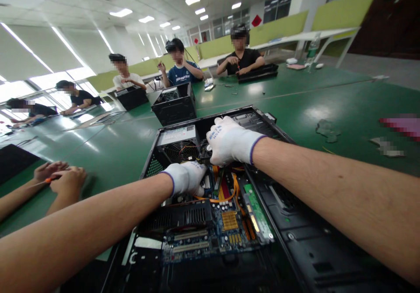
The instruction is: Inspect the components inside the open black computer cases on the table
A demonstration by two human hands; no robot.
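An open black computer case (285,245) lies in front of me, with a blue motherboard (213,240) inside. My left hand (188,178), in a white glove, reaches down to the board's upper part beside a memory module; its fingers are bent and what they touch is hidden. Above the board, near the small fan (206,149), my gloved right hand (228,139) is closed, its fingers curled in; anything in it is hidden. A power supply (179,144) sits at the case's upper left. Orange cables (235,188) loop over the board, left of a green circuit board (257,214).
On the green table (328,96), another black case (173,104) stands beyond mine. At the left, a person's hands (64,179) hold an orange-handled tool. Several people sit along the far side. A bottle (312,50) and a pink item (403,126) are at the right.
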